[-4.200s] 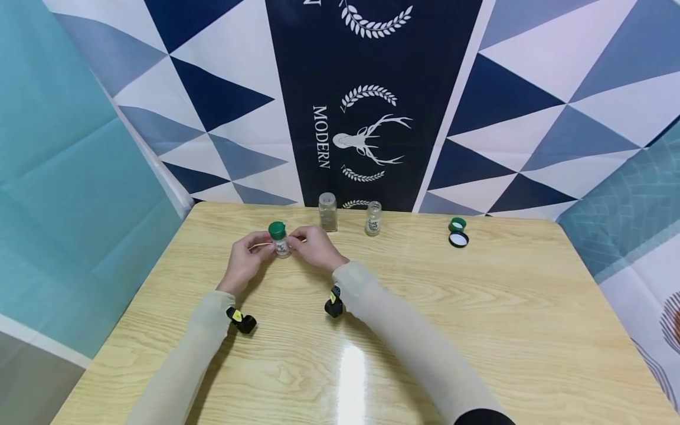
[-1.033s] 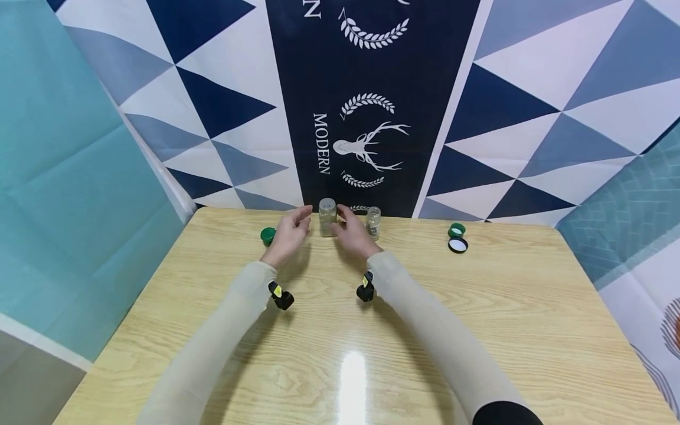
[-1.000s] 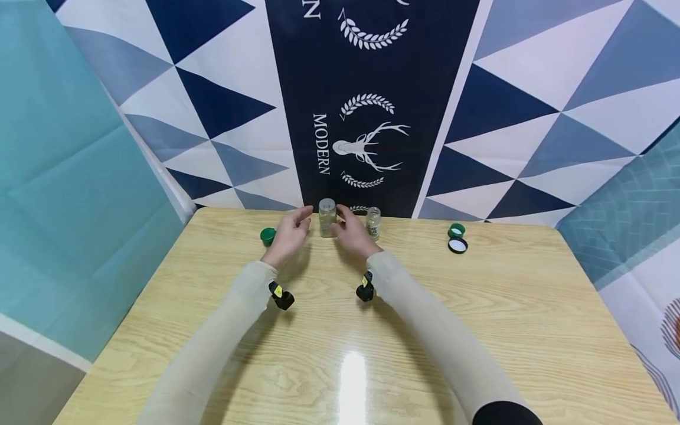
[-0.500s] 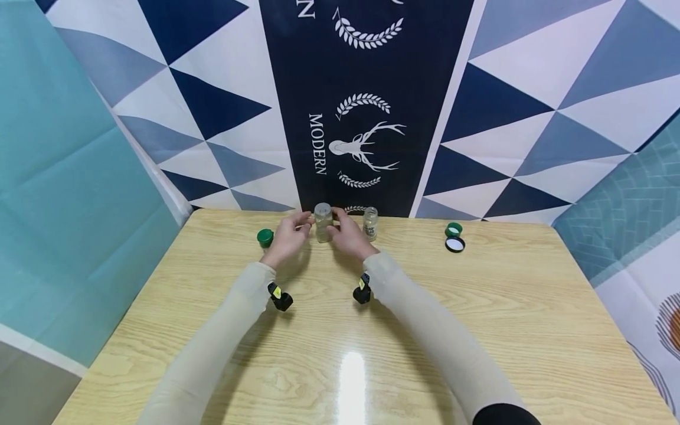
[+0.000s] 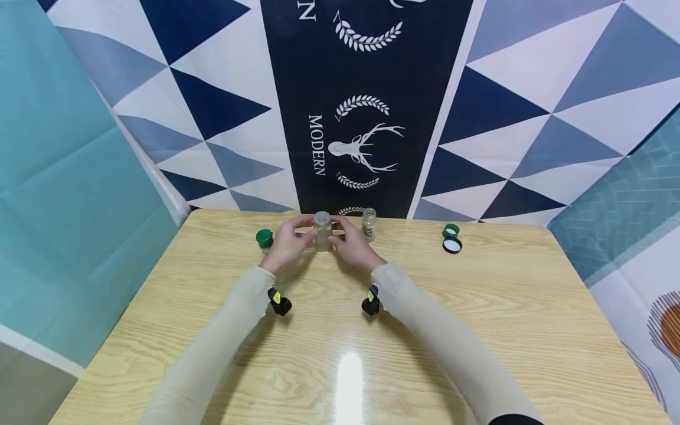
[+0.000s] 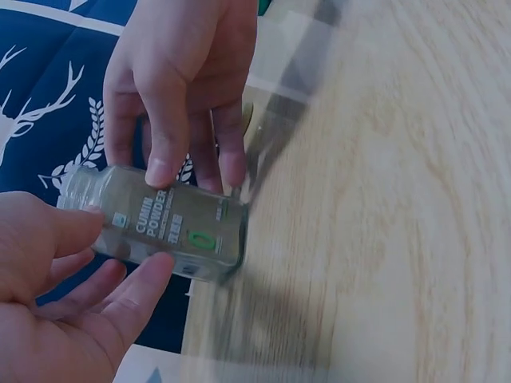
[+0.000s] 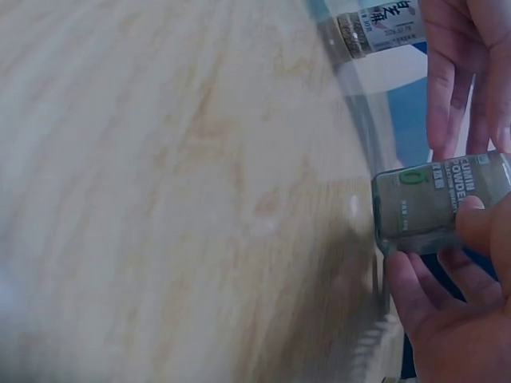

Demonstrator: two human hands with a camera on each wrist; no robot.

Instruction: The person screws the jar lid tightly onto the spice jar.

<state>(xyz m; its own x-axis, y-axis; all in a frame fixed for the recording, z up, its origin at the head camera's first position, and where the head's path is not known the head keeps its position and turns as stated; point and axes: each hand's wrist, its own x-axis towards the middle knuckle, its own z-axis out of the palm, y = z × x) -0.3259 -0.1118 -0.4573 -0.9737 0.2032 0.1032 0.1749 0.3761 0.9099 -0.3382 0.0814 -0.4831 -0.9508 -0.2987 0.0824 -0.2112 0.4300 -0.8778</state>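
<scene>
A square glass jar (image 5: pixel 322 231) labelled cumin powder holds greyish-brown powder; its threaded neck has no cap on it. It stands upright between both hands at the back of the table. My left hand (image 5: pixel 289 241) holds its left side, with thumb and fingers bent against the glass in the left wrist view. From the right, my right hand (image 5: pixel 355 242) grips the same jar, thumb across the labelled face (image 7: pixel 411 199). Just left of my left hand is a small bottle with a green cap (image 5: pixel 264 238), its lower part mostly hidden by that hand.
An uncapped glass bottle (image 5: pixel 369 224) stands behind my right hand, near the patterned wall cloth (image 5: pixel 356 141). Farther right on the wooden table (image 5: pixel 504 307) lie a green cap (image 5: pixel 450 230) and a black-rimmed cap (image 5: pixel 452 245), side by side with their white insides up.
Both hands have left the green-capped bottle and moved right to the cumin jar. Their fingers have closed on it, and the jar has come a little nearer, away from the wall.
</scene>
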